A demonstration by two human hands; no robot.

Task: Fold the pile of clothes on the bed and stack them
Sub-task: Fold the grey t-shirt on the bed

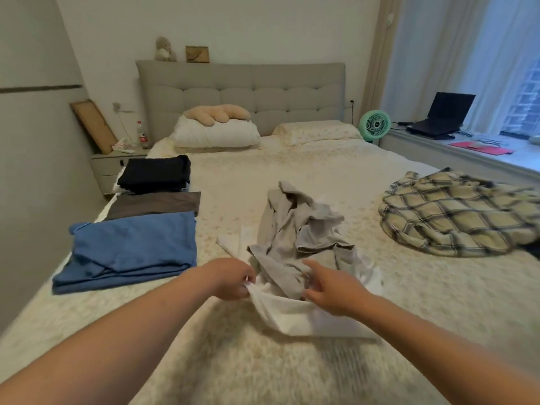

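Near bed edge: left hand (233, 280) pinching white garment (295, 314), right hand (327, 290) reaching loose-fingered; next: shake grey garment (295, 229) off

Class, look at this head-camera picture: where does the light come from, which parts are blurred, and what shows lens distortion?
Head view: daylight enters through the curtained window at right, which looks washed out; the bedspread near the bottom edge is streaked with motion blur, while the blue fold stays fairly sharp; the wide lens bows the wall edges and headboard.
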